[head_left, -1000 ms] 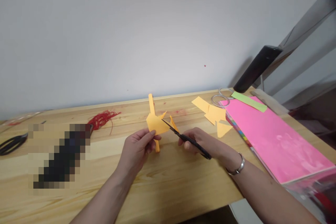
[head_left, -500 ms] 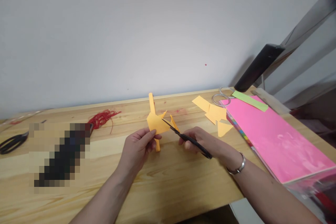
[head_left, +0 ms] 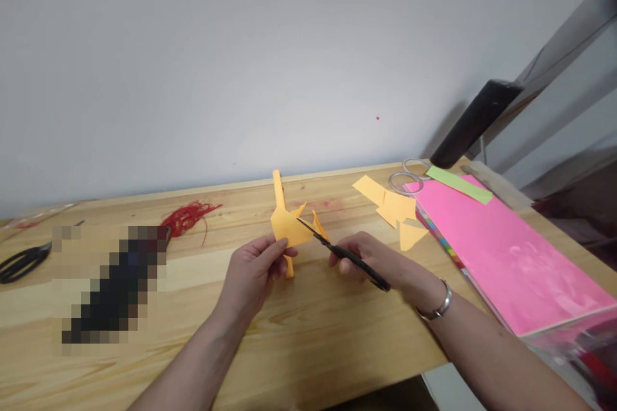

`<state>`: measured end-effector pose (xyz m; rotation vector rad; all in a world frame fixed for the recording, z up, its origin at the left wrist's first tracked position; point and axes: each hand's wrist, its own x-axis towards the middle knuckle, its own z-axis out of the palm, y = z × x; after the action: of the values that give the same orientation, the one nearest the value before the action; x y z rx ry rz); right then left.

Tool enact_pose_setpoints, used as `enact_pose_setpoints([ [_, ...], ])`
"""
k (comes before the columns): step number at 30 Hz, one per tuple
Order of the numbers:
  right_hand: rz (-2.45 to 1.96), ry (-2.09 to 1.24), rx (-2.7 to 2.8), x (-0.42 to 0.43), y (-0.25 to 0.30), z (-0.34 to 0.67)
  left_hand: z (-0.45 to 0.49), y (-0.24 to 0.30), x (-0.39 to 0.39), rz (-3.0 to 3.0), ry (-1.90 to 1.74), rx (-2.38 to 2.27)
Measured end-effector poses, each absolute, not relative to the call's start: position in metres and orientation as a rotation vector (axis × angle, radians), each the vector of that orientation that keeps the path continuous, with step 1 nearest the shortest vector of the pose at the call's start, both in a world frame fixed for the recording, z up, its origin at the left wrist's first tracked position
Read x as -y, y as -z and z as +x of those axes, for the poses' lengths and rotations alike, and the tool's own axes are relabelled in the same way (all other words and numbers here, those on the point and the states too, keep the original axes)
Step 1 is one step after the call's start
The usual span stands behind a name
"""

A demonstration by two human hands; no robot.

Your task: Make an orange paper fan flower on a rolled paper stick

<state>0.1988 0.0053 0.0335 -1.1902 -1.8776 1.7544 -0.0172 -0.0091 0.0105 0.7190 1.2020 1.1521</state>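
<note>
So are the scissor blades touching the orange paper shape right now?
Touching. The head view shows the black scissors in the right hand with blade tips lying across the orange paper shape, pinched by the left hand.

Two bare forearms, no sleeves, silver bangle (head_left: 438, 306) on right wrist

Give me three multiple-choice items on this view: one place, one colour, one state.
1. Where does the bundle of red thread lie?
A. left of the hands
B. on the pink sheet
C. under the lamp

2. What colour is the folded paper shape in the left hand?
A. green
B. orange
C. pink

3. How are the black scissors in the right hand?
A. lying flat on the wooden table
B. hanging by a cord
C. gripped, blades at the paper

Answers: 1 A, it lies far left of both hands; 2 B, it is orange; 3 C, blade tips meet the paper.
</note>
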Motion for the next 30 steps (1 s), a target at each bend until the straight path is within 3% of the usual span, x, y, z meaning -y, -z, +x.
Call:
enact_pose_setpoints([
  [30, -1.284, -1.637, 1.862, -0.0053, -0.0331, 0.1952, -0.0192, -0.0134, 0.0085, 0.723, -1.16, -1.198],
])
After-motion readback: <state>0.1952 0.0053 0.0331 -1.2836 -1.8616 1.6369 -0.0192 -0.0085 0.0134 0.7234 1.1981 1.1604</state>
